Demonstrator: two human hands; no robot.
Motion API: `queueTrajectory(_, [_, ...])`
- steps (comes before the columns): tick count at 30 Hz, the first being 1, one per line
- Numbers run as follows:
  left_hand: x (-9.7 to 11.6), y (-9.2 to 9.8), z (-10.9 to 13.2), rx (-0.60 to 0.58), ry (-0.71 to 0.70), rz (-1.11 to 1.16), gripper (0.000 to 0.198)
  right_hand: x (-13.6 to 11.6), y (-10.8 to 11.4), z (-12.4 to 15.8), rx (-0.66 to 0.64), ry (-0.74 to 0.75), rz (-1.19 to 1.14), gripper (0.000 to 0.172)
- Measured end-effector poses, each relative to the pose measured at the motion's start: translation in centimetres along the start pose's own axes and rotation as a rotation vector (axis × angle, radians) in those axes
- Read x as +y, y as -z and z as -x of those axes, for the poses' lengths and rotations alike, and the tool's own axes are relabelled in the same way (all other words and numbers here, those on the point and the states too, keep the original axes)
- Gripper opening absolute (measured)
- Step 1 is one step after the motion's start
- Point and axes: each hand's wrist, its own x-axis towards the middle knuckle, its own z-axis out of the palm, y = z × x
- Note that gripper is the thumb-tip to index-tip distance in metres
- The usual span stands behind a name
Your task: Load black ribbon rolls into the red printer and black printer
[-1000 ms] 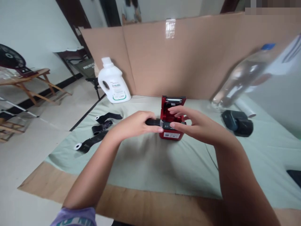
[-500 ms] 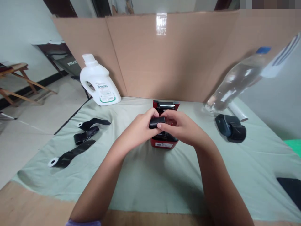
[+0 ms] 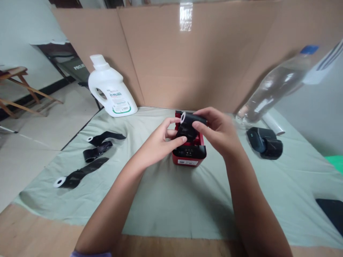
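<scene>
Above a small red-and-black printer point(image 3: 189, 151) with its lid raised, both hands hold a black paper roll point(image 3: 197, 117); its white core shows at the left end. My right hand point(image 3: 218, 130) grips the roll between thumb and fingers. My left hand point(image 3: 163, 142) pinches the loose tail hanging from the roll, thumb in front and fingers behind. The red inside of the printer shows partly below the roll. The roll and both hands cover much of the raised lid.
Several black strips and rolls point(image 3: 77, 176) lie on the green cloth point(image 3: 160, 203) at left. A white detergent jug point(image 3: 115, 92) stands behind them. At right are a tilted clear bottle point(image 3: 276, 89), a dark device point(image 3: 264, 142) and a white tube point(image 3: 273, 124). Cardboard point(image 3: 160, 53) stands at the back.
The roll has been lifted up and turned so its white core faces left. My right hand has risen with it. The printer's red inside shows more, and the view has shifted slightly.
</scene>
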Motion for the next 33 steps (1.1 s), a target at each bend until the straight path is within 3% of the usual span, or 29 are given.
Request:
queueTrajectory(5, [1.1,0.2,1.3,-0.049,0.135,-0.050,0.047,1.5,0.6,-0.3,0.001,-0.052,-0.116,0.029])
queueTrajectory(8, [0.7,-0.4,2.1,-0.018,0.161,-0.067,0.055,2.2,0.6,-0.5,0.009,-0.085,-0.098,0.027])
queueTrajectory(11, [-1.8,-1.9,3.3,0.120,0.168,-0.077,0.061,3.1,0.3,-0.7,0.009,-0.164,0.021,0.023])
queueTrajectory(15, [-6.5,-4.1,5.7,0.289,0.114,-0.100,0.053,4.3,-0.5,-0.7,-0.160,-0.168,0.271,0.010])
queueTrajectory(17, [-8.1,-4.9,6.8,0.306,0.051,-0.129,0.049,5.0,-1.1,-0.5,-0.214,-0.132,0.433,0.005])
queueTrajectory(20, [-9.0,-5.5,7.5,0.239,-0.024,-0.115,0.045,6.2,-2.1,-0.3,-0.181,-0.128,0.647,0.004])
queueTrajectory(23, [-8.9,-5.6,7.2,0.165,-0.007,-0.047,0.040,7.2,-2.7,-0.4,-0.156,-0.149,0.741,0.006])
queueTrajectory(28, [-8.6,-5.2,5.1,0.114,0.055,0.037,0.011,7.9,-2.8,-1.0,-0.155,-0.200,0.774,0.013])
queueTrajectory(33, [-9.2,-4.9,4.0,0.126,-0.071,-0.131,0.021,8.0,-3.0,-1.5,-0.240,-0.259,0.795,0.015])
